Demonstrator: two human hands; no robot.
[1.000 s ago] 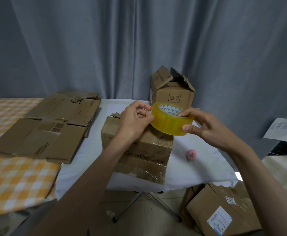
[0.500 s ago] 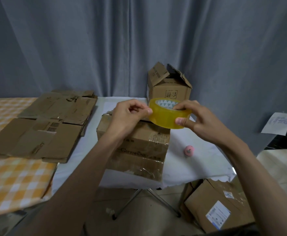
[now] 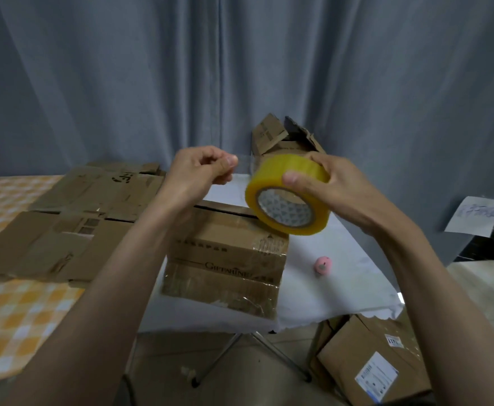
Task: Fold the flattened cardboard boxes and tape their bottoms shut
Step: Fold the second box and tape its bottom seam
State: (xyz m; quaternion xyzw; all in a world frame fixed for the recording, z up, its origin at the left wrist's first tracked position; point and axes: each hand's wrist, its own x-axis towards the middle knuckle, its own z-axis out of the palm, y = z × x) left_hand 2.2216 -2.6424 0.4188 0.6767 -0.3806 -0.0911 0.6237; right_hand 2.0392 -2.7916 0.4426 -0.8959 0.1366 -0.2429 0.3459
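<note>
Head view: tape end now pulled free of the roll.
Left hand point(image 3: 199, 171) pinches the clear strip; right hand point(image 3: 336, 189) grips the tape roll point(image 3: 286, 197), newly tilted, above the folded box point(image 3: 228, 253), ready to seal; flattened boxes point(image 3: 73, 218) lie beyond.

Pleated grey-blue fabric curtain point(image 3: 122, 68) across whole back — dim light; white-clothed folding surface point(image 3: 342, 288) on crossed metal legs point(image 3: 240, 356); beige tiled floor point(image 3: 166, 356); orange-checked tablecloth point(image 3: 20, 323) left.

I can read only "GIFFARINE" printed on the front of the folded box point(image 3: 225, 259); the shipping labels on the floor box point(image 3: 377, 373) are too small for me.
</note>
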